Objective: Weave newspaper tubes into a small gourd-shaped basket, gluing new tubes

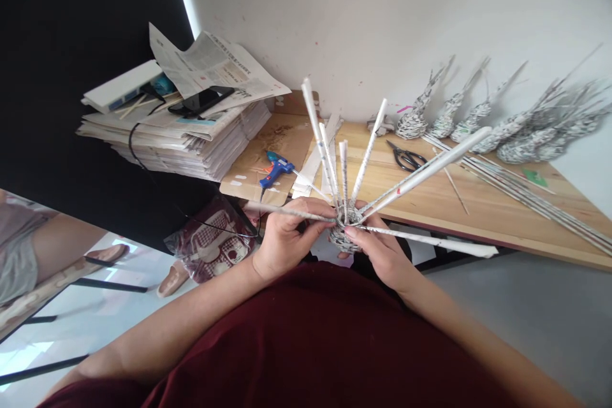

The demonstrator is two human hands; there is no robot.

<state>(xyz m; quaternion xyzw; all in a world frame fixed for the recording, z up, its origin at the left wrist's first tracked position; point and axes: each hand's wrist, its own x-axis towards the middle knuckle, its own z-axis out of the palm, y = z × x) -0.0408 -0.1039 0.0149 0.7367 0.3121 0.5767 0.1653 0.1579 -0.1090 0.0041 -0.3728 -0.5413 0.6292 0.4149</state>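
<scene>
Close to my chest is a small woven paper basket [342, 240], made of rolled newspaper, with several long paper tubes fanning up and outward from its rim. My left hand [291, 231] pinches one thin paper tube [287, 211] at the basket's left edge; the tube's free end points left. Wrapped round the right side of the basket, my right hand [380, 251] presses its thumb on the rim. Another tube [430, 240] sticks out to the right above that hand. The basket's underside is partly hidden by my fingers.
A blue glue gun [277, 172] lies on cardboard beside a tall newspaper stack [191, 146] with a phone [203, 100] on it. Black scissors [406, 157], loose paper rods [535, 188] and several woven pieces [412, 122] occupy the wooden table [382, 188]. Another person's leg [62, 242] shows at left.
</scene>
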